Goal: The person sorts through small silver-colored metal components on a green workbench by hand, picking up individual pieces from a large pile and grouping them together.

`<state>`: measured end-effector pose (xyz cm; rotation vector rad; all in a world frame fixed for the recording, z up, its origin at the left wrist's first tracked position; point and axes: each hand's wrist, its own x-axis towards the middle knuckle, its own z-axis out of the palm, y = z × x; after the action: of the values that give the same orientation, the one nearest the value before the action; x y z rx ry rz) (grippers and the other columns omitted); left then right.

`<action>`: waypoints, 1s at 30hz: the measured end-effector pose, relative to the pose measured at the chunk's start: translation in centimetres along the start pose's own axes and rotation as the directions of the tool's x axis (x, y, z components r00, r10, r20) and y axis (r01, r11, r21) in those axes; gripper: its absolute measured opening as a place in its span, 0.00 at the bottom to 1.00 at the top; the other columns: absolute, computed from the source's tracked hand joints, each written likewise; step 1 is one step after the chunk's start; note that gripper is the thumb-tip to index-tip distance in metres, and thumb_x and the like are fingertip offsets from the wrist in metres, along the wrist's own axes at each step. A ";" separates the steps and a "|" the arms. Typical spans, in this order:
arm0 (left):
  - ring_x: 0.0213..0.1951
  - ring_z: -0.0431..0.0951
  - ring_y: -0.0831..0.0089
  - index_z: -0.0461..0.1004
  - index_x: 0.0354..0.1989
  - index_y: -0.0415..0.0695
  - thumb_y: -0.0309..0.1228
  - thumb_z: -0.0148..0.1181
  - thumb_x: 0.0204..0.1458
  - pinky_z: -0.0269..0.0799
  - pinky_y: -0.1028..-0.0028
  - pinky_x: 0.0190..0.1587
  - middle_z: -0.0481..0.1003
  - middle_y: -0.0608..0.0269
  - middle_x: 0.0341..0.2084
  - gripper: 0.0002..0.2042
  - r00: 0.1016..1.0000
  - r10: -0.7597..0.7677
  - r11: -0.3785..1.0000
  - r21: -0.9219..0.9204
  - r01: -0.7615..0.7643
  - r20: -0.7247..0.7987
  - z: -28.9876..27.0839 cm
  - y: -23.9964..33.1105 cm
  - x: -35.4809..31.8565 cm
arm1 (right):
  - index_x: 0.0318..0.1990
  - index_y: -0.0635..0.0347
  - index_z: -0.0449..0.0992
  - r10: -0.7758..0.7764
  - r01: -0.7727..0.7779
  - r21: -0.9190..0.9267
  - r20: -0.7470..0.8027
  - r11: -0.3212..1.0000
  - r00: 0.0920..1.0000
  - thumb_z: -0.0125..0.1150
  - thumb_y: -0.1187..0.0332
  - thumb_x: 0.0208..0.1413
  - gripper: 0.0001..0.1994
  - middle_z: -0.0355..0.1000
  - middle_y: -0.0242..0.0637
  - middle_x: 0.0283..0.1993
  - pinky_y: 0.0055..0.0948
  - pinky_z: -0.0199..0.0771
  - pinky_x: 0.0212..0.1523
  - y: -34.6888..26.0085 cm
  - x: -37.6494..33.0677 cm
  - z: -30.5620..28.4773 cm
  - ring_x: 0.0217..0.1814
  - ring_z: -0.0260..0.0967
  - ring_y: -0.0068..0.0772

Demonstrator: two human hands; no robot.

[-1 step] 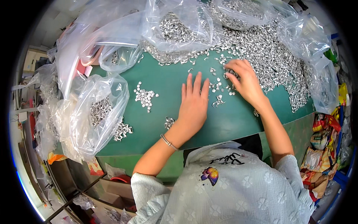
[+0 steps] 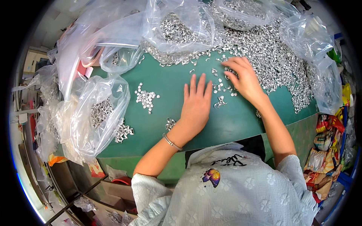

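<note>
My left hand [image 2: 196, 105] lies with its fingers stretched out on the green tabletop [image 2: 151, 132], nothing in it; a metal bangle circles its wrist. To the right, my right hand [image 2: 245, 79] reaches to the edge of a large heap of small curved silver metal pieces [image 2: 279, 56]. Its fingers arch over a few pieces, thumb apart from them. Between the hands lie loose small silver pieces [image 2: 218, 86] and a little clump of curved ones [image 2: 220, 101]. Another clump [image 2: 171, 123] sits beside my left wrist. Farther left is a group of small flower-shaped silver pieces [image 2: 146, 98].
Clear plastic bags of metal pieces stand at the left [image 2: 94, 113] and the back [image 2: 181, 30]. More curved pieces [image 2: 123, 132] spill beside the left bag. Another plastic bag [image 2: 326, 79] hangs over the right edge. Below at right are colourful packages [image 2: 320, 158]; open compartments [image 2: 113, 192] lie below left.
My right hand has shifted slightly to the left and away from me over the heap's edge. The left hand's fingers have barely moved.
</note>
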<state>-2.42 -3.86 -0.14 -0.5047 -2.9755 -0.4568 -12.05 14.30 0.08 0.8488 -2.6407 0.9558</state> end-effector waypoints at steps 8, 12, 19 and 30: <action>0.56 0.64 0.51 0.68 0.52 0.37 0.20 0.57 0.48 0.60 0.57 0.57 0.65 0.50 0.53 0.20 0.995 -0.059 0.985 -0.169 0.044 -0.083 0.2 -0.9 -1.8 | 0.37 0.58 0.78 -0.026 0.067 -0.159 0.246 0.985 0.969 0.61 0.73 0.49 0.07 0.69 0.32 0.42 0.34 0.60 0.46 0.2 0.1 -0.2 0.46 0.63 0.36; 0.52 0.66 0.55 0.70 0.49 0.39 0.21 0.58 0.47 0.62 0.61 0.52 0.66 0.53 0.50 0.18 0.988 -0.080 0.978 -0.201 0.052 -0.134 0.1 0.0 -0.9 | 0.35 0.58 0.76 -0.116 0.124 -0.091 0.096 0.988 0.989 0.61 0.74 0.48 0.06 0.68 0.32 0.40 0.34 0.59 0.46 -0.2 -0.7 -0.4 0.45 0.63 0.36; 0.49 0.67 0.59 0.71 0.48 0.40 0.22 0.59 0.47 0.62 0.63 0.48 0.68 0.57 0.47 0.17 0.986 -0.067 0.987 -0.156 0.044 -0.150 0.7 -0.8 0.8 | 0.34 0.58 0.75 -0.102 0.121 -0.124 0.147 0.985 0.984 0.62 0.75 0.47 0.06 0.67 0.32 0.36 0.34 0.59 0.45 -0.1 -1.0 -0.3 0.43 0.62 0.37; 0.50 0.68 0.60 0.72 0.47 0.41 0.22 0.59 0.48 0.62 0.64 0.48 0.69 0.58 0.47 0.16 0.991 -0.021 0.979 -0.204 -0.006 -0.129 0.6 -0.6 1.2 | 0.36 0.59 0.76 -0.088 0.107 -0.197 0.103 0.975 0.991 0.64 0.73 0.45 0.09 0.67 0.36 0.49 0.42 0.56 0.56 0.1 -3.9 -2.3 0.56 0.61 0.38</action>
<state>-3.80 -3.88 -0.69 -0.4609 -2.8216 -0.7697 -8.89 17.56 0.32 0.9837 -2.6870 0.6245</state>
